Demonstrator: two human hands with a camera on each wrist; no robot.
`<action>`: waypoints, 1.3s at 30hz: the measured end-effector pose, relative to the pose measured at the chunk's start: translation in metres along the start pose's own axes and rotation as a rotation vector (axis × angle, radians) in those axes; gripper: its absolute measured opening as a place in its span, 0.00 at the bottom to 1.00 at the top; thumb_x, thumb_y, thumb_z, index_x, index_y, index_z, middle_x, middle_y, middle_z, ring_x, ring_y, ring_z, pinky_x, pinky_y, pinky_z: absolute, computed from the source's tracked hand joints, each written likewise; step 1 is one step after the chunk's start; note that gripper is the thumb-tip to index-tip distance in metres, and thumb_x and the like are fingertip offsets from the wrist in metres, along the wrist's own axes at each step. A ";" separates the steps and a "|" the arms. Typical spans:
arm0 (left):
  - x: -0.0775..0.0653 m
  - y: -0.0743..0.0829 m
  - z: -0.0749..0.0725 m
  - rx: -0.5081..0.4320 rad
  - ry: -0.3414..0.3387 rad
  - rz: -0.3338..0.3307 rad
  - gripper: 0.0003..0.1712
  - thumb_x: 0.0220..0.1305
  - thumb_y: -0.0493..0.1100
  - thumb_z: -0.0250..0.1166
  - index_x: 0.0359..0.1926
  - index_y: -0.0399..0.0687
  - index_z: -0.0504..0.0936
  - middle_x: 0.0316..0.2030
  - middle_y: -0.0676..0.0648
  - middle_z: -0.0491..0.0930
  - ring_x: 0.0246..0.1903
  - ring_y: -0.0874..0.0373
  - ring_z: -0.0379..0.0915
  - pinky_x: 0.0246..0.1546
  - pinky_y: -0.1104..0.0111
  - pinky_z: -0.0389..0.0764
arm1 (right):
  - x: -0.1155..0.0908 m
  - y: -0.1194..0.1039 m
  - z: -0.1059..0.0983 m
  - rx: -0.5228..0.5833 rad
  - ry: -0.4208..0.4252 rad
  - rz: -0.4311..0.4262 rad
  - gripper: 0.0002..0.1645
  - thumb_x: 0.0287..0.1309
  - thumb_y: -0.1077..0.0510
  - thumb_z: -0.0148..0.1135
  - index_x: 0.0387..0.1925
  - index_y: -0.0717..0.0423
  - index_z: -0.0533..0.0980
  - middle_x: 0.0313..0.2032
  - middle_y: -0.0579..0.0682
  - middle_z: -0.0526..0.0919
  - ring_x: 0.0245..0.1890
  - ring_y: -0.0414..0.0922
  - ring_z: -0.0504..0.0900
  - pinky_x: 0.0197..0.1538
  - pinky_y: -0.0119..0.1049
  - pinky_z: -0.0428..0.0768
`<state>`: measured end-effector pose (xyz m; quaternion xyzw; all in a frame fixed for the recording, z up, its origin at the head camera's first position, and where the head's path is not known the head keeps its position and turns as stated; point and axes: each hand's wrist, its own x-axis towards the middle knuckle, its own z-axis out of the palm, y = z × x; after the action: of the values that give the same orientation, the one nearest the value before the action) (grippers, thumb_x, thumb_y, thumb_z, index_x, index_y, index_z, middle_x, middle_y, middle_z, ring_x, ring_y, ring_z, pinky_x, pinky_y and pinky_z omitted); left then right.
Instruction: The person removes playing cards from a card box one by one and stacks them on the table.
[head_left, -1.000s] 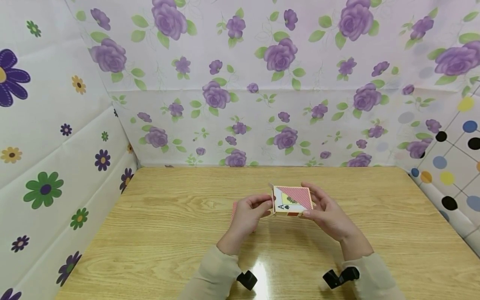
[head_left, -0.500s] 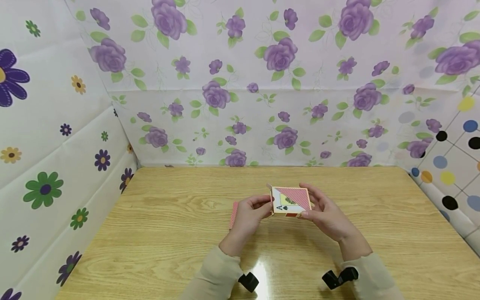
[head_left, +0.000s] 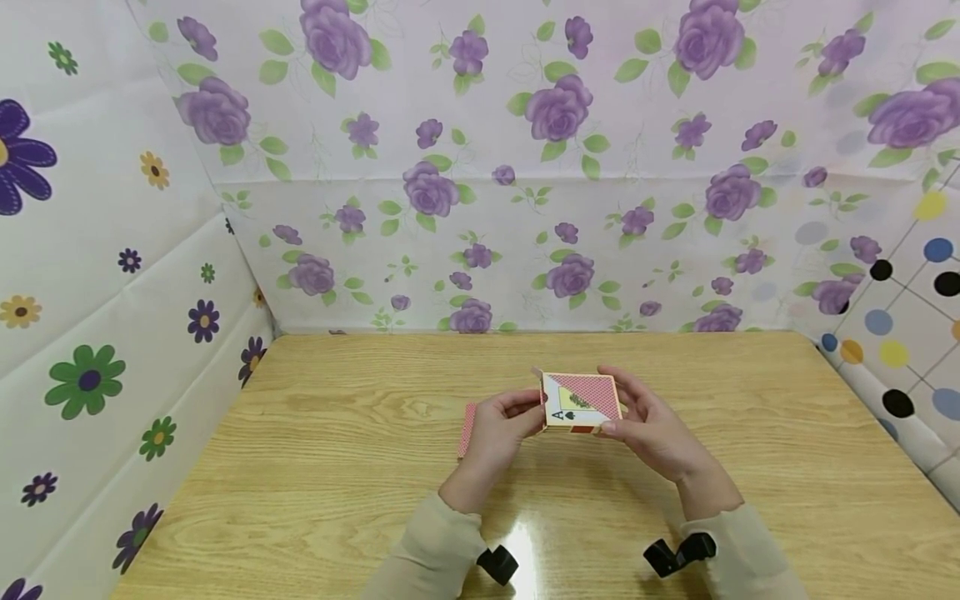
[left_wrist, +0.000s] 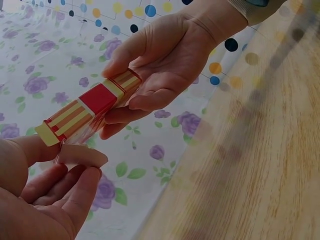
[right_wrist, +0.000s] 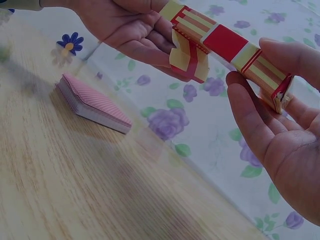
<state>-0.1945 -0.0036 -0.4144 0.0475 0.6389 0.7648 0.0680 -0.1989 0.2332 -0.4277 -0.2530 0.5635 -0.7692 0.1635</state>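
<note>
Box in the head view is above the desk, left hand pinching its left end, right hand gripping its right. Left wrist: a flap hangs against the left hand. Right wrist: a deck lies on the desk.

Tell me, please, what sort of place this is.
Probably a makeshift booth, perhaps for recording: a wood-grain table is backed by a creased rose-print sheet, with a flower-print sheet along its left side. The room beyond cannot be seen.
</note>
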 end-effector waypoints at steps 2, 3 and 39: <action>0.000 0.001 0.000 0.003 0.000 -0.002 0.17 0.59 0.33 0.65 0.49 0.28 0.79 0.41 0.39 0.83 0.34 0.65 0.79 0.37 0.73 0.83 | 0.000 0.000 0.000 0.002 0.005 0.004 0.47 0.59 0.75 0.52 0.73 0.56 0.42 0.63 0.46 0.65 0.56 0.42 0.75 0.53 0.36 0.80; 0.000 0.001 0.000 0.005 0.000 -0.002 0.17 0.59 0.33 0.65 0.48 0.28 0.79 0.41 0.39 0.83 0.34 0.65 0.79 0.38 0.73 0.83 | 0.000 0.000 0.000 0.001 0.008 0.006 0.47 0.59 0.75 0.52 0.73 0.56 0.42 0.63 0.46 0.65 0.56 0.42 0.75 0.53 0.36 0.80; 0.001 0.006 -0.007 0.024 0.047 0.006 0.16 0.58 0.32 0.65 0.48 0.28 0.80 0.33 0.46 0.81 0.31 0.64 0.78 0.35 0.71 0.84 | -0.002 -0.004 -0.005 -0.017 0.035 -0.011 0.46 0.59 0.76 0.51 0.73 0.53 0.44 0.64 0.49 0.62 0.55 0.42 0.76 0.50 0.34 0.80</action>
<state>-0.1964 -0.0113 -0.4099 0.0323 0.6493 0.7582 0.0499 -0.2002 0.2394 -0.4258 -0.2439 0.5713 -0.7698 0.1470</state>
